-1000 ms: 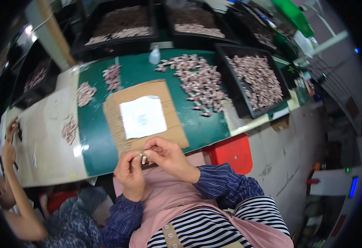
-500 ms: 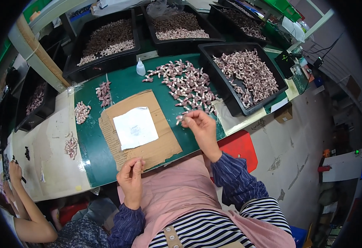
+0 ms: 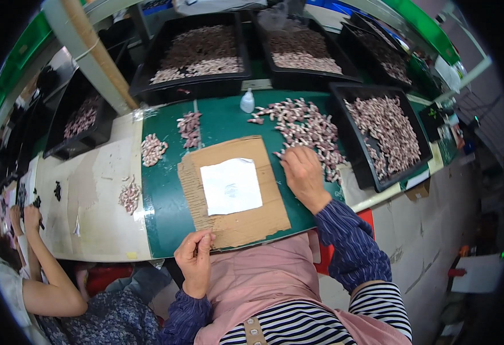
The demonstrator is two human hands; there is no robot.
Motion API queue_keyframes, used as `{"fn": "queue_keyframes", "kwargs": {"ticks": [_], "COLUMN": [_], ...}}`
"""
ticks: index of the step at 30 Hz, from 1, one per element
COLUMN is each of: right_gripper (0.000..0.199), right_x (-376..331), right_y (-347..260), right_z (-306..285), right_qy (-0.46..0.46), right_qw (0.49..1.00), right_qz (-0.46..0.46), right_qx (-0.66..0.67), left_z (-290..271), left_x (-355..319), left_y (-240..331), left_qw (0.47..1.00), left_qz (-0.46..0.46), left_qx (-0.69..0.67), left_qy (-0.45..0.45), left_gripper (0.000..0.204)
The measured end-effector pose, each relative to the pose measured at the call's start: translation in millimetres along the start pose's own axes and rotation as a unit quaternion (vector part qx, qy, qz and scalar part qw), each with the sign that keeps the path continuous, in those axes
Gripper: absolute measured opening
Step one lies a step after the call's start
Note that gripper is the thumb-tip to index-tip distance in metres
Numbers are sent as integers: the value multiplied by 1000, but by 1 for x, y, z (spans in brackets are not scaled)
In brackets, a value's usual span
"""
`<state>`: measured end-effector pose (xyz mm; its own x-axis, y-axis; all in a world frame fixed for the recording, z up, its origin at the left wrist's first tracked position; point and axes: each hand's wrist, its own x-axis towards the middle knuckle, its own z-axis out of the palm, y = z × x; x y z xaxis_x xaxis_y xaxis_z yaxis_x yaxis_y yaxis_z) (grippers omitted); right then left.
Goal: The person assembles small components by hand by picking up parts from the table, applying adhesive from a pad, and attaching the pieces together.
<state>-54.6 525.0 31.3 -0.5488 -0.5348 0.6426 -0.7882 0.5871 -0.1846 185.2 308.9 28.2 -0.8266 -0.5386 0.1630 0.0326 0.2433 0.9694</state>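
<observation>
My right hand reaches over the green table to the near edge of a loose pile of small brown-and-white pieces. Its fingers curl downward, and a pale bit shows beside the fingertips; what they grip is mostly hidden. My left hand is held closed at the near edge of a torn cardboard sheet, thumb against the fingers. Anything inside that pinch is too small to make out. On the cardboard lies a white paper with a grey smudge.
A black tray of similar pieces stands at the right; more black trays line the back. Left of the cardboard lie small piles of brown pieces and pale pieces. A white squeeze bottle stands behind. Another person's hands work at far left.
My right hand has moved from beside the cardboard, where it pinched a small piece, forward to the pile. My left hand stays closed near the cardboard's edge. The whole view has shifted.
</observation>
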Motion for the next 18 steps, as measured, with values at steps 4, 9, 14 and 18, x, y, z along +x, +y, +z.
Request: {"fn": "queue_keyframes", "kwargs": {"ticks": [4, 9, 14, 18], "right_gripper": [16, 8, 13, 18], "right_x": [25, 101, 143, 139], "right_y": [-17, -63, -81, -88], "right_z": [-7, 39, 104, 121], "right_qy": [-42, -129, -223, -247], "right_qw": [998, 953, 958, 965], "right_qz": [13, -14, -13, 0], "right_qx": [40, 272, 181, 91], "left_z": [-11, -7, -18, -45], "left_x": [12, 26, 27, 25], "left_y": [-9, -10, -1, -16], "left_qw": [1000, 1000, 999, 995], "left_qz": [-3, 20, 30, 6], "left_qx": [0, 11, 17, 44], "left_qy": [30, 14, 16, 92], "left_gripper": [7, 9, 8, 8]}}
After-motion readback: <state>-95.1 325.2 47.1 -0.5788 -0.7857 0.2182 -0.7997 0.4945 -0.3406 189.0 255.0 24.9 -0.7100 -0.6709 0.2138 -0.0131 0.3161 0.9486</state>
